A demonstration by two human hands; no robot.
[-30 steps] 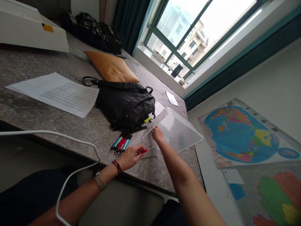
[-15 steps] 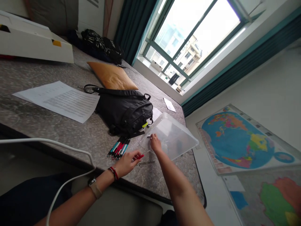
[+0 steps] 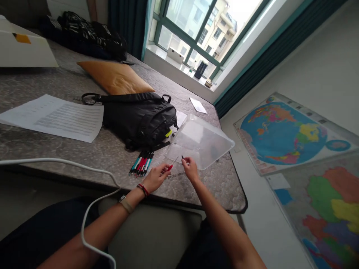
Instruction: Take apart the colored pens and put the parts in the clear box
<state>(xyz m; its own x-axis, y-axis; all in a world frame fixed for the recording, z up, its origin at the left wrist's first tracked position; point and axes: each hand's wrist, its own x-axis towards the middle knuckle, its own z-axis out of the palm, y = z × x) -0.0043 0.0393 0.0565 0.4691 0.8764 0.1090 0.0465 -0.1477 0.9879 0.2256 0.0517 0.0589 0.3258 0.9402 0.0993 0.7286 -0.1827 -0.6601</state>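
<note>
Now the left hand (image 3: 157,178) is pinching a red pen part (image 3: 169,167), its thin end (image 3: 175,160) aiming toward one o'clock; the right hand (image 3: 191,169) is gripping a small dark piece (image 3: 182,158) nearby. Pens (image 3: 142,163) are lying at the left hand's ten o'clock.

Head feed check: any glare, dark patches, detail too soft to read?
Head view: the window washes out to white near its top; pale sheen on the clear plastic bin; dim below the mattress edge; print on the paper sheet too soft to read; small dark piece in the right hand too small to identify.
</note>
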